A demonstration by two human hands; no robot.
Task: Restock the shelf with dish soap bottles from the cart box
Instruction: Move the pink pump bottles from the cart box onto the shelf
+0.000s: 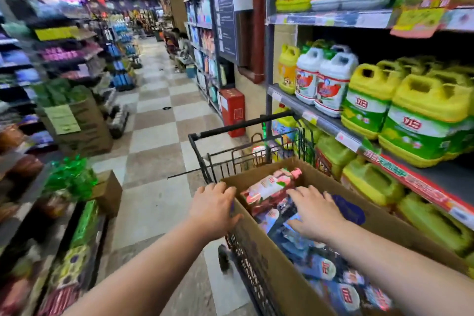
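Left hand [213,210]: arm stretched forward, palm down, resting on the near-left top edge of the cardboard box [279,279]. Fingers are spread and only slightly bent over the rim, thumb lying along the outer wall. The grip is loose and not closed around anything.

Right hand [316,215]: arm reaches in from the lower right, with the hand inside the box, palm down, fingers straight and fanned out, pointing away from the person. The grip is wide open and holds nothing. It hovers over or lightly touches the wrapped bottles; I can't tell which because of motion blur.

The box sits in the black wire cart [223,164], parked just beside the shelf [333,126] on the right.

Pink dish soap bottle [272,190]: lies on its side at the far end of the box, long axis running near-left to far-right, pink cap toward the far-right corner. It is just ahead of the right fingertips [295,191].

Blue dish soap bottles [325,267]: also lying flat and packed in the near half of the box, labels facing up. Which way they point is too blurred to read.

The shelf level holds yellow jugs [425,115] upright, with white jugs [325,84] further along.
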